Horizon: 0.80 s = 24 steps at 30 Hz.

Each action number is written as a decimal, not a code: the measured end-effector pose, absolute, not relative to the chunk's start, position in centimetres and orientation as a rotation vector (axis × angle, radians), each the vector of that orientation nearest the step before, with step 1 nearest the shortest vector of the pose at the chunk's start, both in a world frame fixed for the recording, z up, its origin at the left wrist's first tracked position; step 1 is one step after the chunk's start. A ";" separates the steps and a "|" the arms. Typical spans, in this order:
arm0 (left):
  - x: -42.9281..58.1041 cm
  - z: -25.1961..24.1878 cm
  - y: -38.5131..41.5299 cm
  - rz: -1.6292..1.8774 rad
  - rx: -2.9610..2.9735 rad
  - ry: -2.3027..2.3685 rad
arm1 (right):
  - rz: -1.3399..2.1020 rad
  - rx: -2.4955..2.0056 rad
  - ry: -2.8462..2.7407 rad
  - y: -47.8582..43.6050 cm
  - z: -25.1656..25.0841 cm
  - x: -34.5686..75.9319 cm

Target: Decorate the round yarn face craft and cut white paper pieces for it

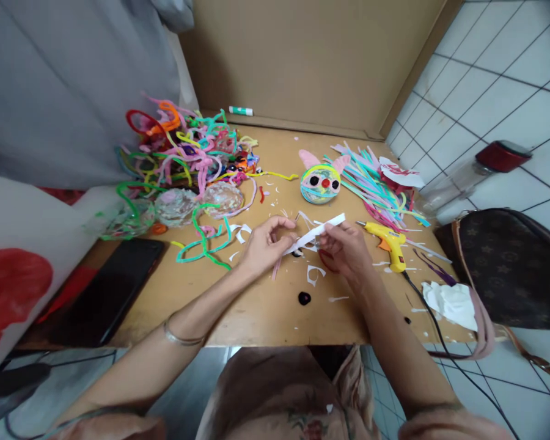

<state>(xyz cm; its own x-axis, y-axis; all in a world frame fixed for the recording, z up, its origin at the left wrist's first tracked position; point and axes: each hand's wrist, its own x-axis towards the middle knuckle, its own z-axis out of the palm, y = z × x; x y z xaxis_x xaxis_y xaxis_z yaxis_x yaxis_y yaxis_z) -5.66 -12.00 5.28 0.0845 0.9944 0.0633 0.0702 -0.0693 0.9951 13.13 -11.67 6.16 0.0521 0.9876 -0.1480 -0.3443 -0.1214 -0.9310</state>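
Note:
Between both hands runs a narrow white strip (315, 231), slanting up to the right above the table. My left hand (268, 244) pinches its lower left end between thumb and fingers. My right hand (346, 247) grips it close to the upper right end. White paper offcuts (315, 275) lie around and under the hands, and a small black disc (304, 298) rests in front of them. Beyond my hands sits a round craft animal head (319, 183) with pink ears, black eyes and a red nose. What lies directly beneath the strip is partly hidden.
A yellow glue gun (387, 242) lies at right, its cord running off the front edge. Tangled pipe cleaners (187, 146) heap at back left; straight ones (366, 177) lie at back right. A black phone (114, 287), a brown bag (508, 263) and crumpled tissue (449, 302) are at the sides.

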 end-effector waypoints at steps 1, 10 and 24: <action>-5.5 5.4 -12.2 1.172 1.346 1.152 | 1.399 -1.077 -0.853 -11.9 6.1 12.7; -5.3 5.2 -12.0 1.034 1.240 1.031 | 1.396 -1.054 -0.953 -12.5 5.8 11.8; -6.0 6.1 -11.7 1.032 1.152 1.008 | 0.482 -1.020 -1.499 -12.8 6.2 13.5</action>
